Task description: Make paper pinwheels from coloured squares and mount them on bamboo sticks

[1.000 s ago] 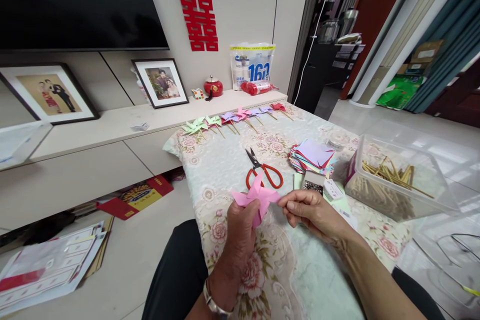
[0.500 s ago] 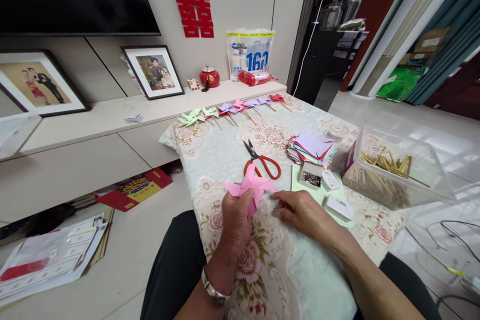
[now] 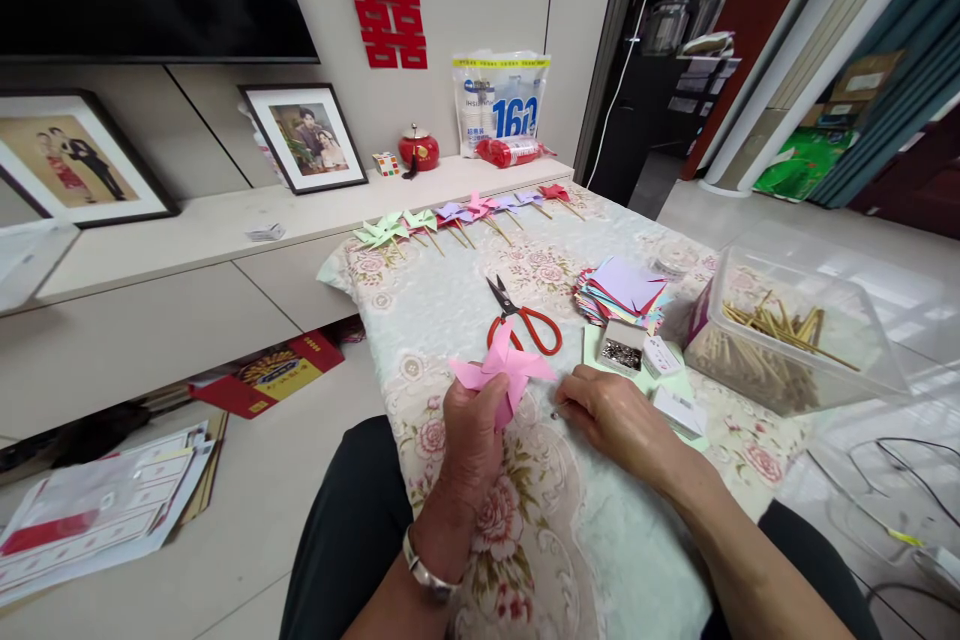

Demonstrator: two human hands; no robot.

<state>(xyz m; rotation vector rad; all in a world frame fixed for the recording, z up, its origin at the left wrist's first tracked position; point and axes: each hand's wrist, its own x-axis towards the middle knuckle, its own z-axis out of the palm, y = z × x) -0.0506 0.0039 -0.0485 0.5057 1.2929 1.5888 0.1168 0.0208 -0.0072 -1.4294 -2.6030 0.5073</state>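
Note:
My left hand is closed on a pink paper pinwheel, its thumb pressed on the folded centre. To the right of it, my right hand is closed, fingertips pinching a small metal pin with a shiny round end. The two hands are a short way apart, above the flowered tablecloth. Just beyond the pinwheel lie open scissors with red-orange handles. Past my right hand, an open small box holds metal pins, with white boxes beside it on pale green paper.
Finished pinwheels on sticks lie in a row along the far edge. A stack of coloured paper lies right of the scissors. At the right edge stands a clear plastic bin of wooden sticks. A low cabinet borders the table.
My right hand has turned slightly and its fingers have drawn closer together around the pin. The left hand keeps the pinwheel in nearly the same place.

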